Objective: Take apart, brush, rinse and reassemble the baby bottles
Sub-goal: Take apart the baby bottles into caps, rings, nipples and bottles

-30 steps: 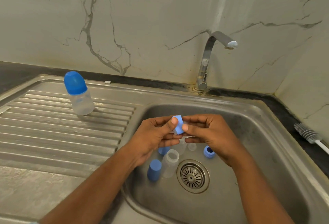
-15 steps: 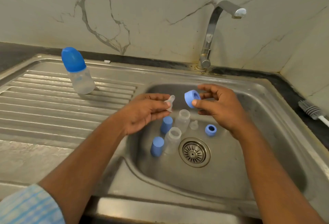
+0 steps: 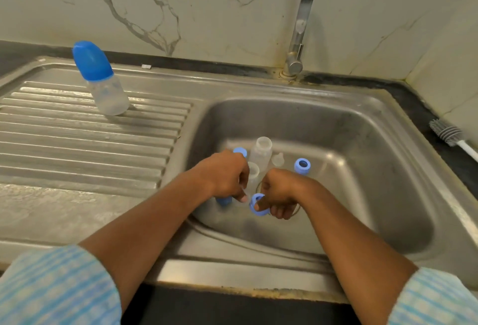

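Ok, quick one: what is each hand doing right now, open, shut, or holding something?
Left hand: fingers curled; whether they hold anything cannot be told.
Right hand: holds the blue screw ring.

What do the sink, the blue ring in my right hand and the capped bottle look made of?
Sink: probably stainless steel, brushed grey with soft reflections. The blue ring in the right hand: likely plastic, matte, opaque, evenly coloured. Capped bottle: seemingly plastic, cloudy and translucent.
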Motion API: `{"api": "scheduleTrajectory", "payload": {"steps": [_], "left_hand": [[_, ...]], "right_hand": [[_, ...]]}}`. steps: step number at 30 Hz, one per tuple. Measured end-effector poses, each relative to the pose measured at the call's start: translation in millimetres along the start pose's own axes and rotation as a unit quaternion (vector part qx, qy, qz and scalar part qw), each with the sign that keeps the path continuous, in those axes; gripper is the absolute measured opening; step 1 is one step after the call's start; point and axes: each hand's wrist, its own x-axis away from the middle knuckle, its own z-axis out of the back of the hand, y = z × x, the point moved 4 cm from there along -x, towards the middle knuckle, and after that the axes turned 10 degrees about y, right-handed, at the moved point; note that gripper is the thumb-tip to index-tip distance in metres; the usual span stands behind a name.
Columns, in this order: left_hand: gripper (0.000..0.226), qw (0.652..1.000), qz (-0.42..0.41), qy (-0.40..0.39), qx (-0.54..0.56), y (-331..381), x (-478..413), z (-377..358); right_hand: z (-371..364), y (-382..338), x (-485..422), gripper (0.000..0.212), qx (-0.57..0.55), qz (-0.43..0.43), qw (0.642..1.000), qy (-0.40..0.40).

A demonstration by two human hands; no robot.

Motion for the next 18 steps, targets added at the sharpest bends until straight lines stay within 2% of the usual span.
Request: {"api": "scheduleTrajectory", "payload": {"steps": [5,8,18], "left_hand": [[0.028,0.993,0.023,-0.088,-0.076,0,-4,-33],[0.024,0.990,0.036,-0.107,-0.090,-5,-4,-42],[0.033,0.985,0.063,-0.157,-0.039,-14,-11,-59]], "right_hand": [[-19,3,-20,0.030,0.040,0.001,0.999,0.011],[-27,6,-26,0.029,0.056,0.001,0.998,0.018],[-35,4,-28,0.048,0.053,-0.002,0.998,-0.029]]}}
